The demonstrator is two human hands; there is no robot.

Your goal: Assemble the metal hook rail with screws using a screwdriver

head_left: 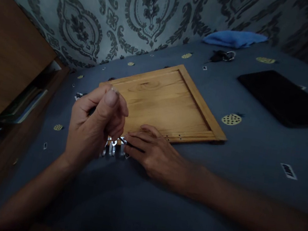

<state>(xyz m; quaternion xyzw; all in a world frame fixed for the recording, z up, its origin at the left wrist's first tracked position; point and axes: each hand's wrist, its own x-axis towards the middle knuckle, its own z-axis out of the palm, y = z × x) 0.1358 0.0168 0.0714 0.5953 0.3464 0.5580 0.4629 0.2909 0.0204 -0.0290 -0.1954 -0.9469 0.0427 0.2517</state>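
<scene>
Metal piece (112,148): at the near left end of the board, in the gap between the two hands; perhaps a hinge, though dim light and fingers hide much of it.
Left hand (99,117): raised over the piece's left and far side, fingers curled in tight with the thumb on top; I cannot tell what, if anything, is inside.
Right hand (157,155): low by the board's near edge, fingers stretched toward the left and near together, tips just beside the piece's right end.
Thin rod (136,146): dark, against the right fingers; its long axis runs left to right, left tip slightly farther and pointing at the metal piece. Whether it is pinched, I cannot tell.
Nearer hand: the right looks closer to the rod; both are close to the metal piece.
Board (168,98): flat on the blue cloth (140,213), far of the right hand, its near edge running toward the right.
Keys (222,56): far right, well apart from both hands.
</scene>
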